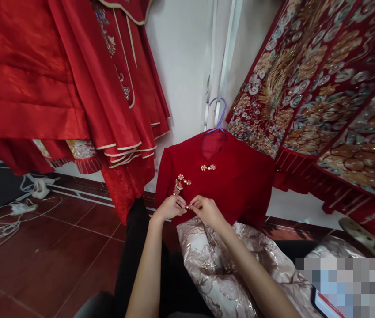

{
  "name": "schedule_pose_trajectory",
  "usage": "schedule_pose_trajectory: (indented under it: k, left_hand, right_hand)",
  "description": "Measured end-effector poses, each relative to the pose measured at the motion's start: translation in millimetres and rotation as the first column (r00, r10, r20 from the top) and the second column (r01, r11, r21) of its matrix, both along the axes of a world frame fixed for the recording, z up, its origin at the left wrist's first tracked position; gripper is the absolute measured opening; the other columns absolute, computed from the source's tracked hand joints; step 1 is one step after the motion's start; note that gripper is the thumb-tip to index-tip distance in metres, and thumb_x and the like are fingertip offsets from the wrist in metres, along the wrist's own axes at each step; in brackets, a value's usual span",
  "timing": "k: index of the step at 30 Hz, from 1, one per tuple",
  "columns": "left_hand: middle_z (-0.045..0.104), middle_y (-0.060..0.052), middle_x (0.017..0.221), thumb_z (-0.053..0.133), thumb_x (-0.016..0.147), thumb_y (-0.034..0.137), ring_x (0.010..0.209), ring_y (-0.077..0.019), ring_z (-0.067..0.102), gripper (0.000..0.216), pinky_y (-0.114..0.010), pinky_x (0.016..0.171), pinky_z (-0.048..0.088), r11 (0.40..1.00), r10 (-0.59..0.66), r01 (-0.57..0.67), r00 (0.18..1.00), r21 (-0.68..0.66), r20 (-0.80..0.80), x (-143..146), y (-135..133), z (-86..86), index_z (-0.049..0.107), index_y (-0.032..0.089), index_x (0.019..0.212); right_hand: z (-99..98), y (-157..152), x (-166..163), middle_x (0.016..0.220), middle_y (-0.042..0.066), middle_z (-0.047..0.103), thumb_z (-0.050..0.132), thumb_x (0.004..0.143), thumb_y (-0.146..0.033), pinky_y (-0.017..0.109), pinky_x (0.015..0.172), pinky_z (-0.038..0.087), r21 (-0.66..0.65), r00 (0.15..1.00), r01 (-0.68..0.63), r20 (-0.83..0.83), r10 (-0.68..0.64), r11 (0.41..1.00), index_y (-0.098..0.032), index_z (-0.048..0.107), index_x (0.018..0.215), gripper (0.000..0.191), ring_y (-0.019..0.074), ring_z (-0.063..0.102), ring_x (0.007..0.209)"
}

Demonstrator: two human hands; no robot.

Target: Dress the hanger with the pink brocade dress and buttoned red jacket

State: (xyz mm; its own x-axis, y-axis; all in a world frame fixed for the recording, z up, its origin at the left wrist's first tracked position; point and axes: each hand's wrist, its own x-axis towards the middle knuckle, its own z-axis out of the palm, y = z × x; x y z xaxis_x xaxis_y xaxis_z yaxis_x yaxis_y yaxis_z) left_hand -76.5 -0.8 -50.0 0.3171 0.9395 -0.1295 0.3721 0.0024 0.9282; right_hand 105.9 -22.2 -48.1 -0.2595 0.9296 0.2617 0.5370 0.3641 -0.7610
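Observation:
A red jacket hangs in front of me on a purple hanger. A jewelled flower clasp joins its front below the collar, and a beaded ornament sits lower on the left. At the lower front, my left hand and my right hand meet, fingertips pinched on a small pearl clasp. Fingers cover part of that clasp, so I cannot tell whether its halves are joined. Shiny patterned fabric in pale silver-pink lies below the jacket, under my right forearm.
Red garments hang at the left, and a heavily embroidered garment at the right. A white rack pole stands behind the hanger. White cables lie on the tiled floor. A phone is at the lower right.

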Motion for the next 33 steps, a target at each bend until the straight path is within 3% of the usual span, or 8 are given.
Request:
schedule_pose_trajectory:
  k: [3, 6, 9, 14, 22, 27, 33]
  left_hand:
    - [0.065, -0.003, 0.072, 0.072, 0.054, 0.013, 0.061, -0.0131, 0.061, 0.030, -0.022, 0.054, 0.047, 0.998, 0.027, -0.019, 0.992, 0.067, -0.123, -7, -3, 2.7, 0.058, 0.014, 0.080]
    - [0.065, -0.001, 0.067, 0.070, 0.057, 0.016, 0.060, -0.0145, 0.061, 0.023, -0.023, 0.054, 0.045, 0.991, 0.045, -0.009, 0.963, 0.133, -0.264, -10, -5, 2.8, 0.058, 0.015, 0.077]
    - [0.065, -0.001, 0.065, 0.066, 0.061, 0.016, 0.062, -0.0155, 0.062, 0.017, -0.023, 0.057, 0.045, 0.987, 0.010, 0.037, 0.957, 0.156, -0.291, -7, -7, 2.8, 0.058, 0.016, 0.077]
    - [0.066, -0.003, 0.073, 0.064, 0.065, 0.017, 0.066, -0.0146, 0.063, 0.012, -0.023, 0.062, 0.046, 0.964, 0.022, 0.038, 0.974, 0.261, -0.224, 1, -8, 8.2, 0.060, 0.015, 0.076]
    - [0.067, -0.004, 0.069, 0.070, 0.063, 0.022, 0.068, -0.0157, 0.063, 0.014, -0.024, 0.065, 0.047, 0.971, 0.012, 0.035, 0.981, 0.235, -0.194, 3, -9, 11.8, 0.063, 0.014, 0.073]
    - [0.067, -0.004, 0.067, 0.074, 0.062, 0.030, 0.066, -0.0157, 0.062, 0.020, -0.024, 0.063, 0.046, 0.961, 0.039, 0.018, 0.979, 0.277, -0.198, 3, -7, 8.2, 0.064, 0.014, 0.072]
    - [0.067, -0.004, 0.066, 0.076, 0.061, 0.036, 0.065, -0.0150, 0.062, 0.027, -0.023, 0.061, 0.046, 0.952, 0.044, 0.013, 0.983, 0.307, -0.178, 4, -6, 7.8, 0.063, 0.014, 0.070]
  right_hand:
    - [19.4, -2, 19, 0.081, 0.006, 0.071, 0.062, 0.078, -0.026, 0.026, 0.067, 0.052, -0.091, 0.998, -0.055, -0.013, 0.054, 0.994, -0.017, 0.068, 0.092, 0.017, 0.0166, 0.067, 0.071]
    - [35.5, -4, 37, 0.084, 0.006, 0.072, 0.061, 0.079, -0.031, 0.027, 0.065, 0.052, -0.097, 0.999, -0.034, -0.032, 0.031, 0.995, -0.018, 0.067, 0.095, 0.022, 0.0166, 0.067, 0.069]
    - [41.4, -4, 48, 0.084, 0.006, 0.071, 0.060, 0.080, -0.033, 0.027, 0.065, 0.052, -0.108, 0.999, -0.029, -0.046, 0.024, 0.994, -0.018, 0.067, 0.096, 0.023, 0.0166, 0.067, 0.069]
    - [35.5, 0, 48, 0.084, 0.006, 0.072, 0.060, 0.080, -0.034, 0.026, 0.065, 0.052, -0.095, 0.999, -0.027, -0.037, 0.023, 0.995, -0.018, 0.067, 0.095, 0.023, 0.0161, 0.067, 0.069]
    - [26.5, -2, 30, 0.079, 0.004, 0.072, 0.059, 0.079, -0.028, 0.025, 0.065, 0.051, -0.096, 0.994, -0.105, 0.004, 0.106, 0.990, -0.018, 0.068, 0.082, 0.014, 0.0159, 0.066, 0.068]
    - [12.7, 1, 15, 0.081, 0.006, 0.072, 0.063, 0.075, -0.021, 0.028, 0.073, 0.053, -0.118, 0.995, -0.089, -0.062, 0.082, 0.989, -0.016, 0.067, 0.092, 0.018, 0.0169, 0.068, 0.076]
    - [4.3, 4, 6, 0.080, 0.007, 0.072, 0.066, 0.072, -0.018, 0.027, 0.072, 0.054, -0.149, 0.996, -0.045, -0.080, 0.033, 0.988, -0.014, 0.069, 0.089, 0.017, 0.0172, 0.068, 0.075]
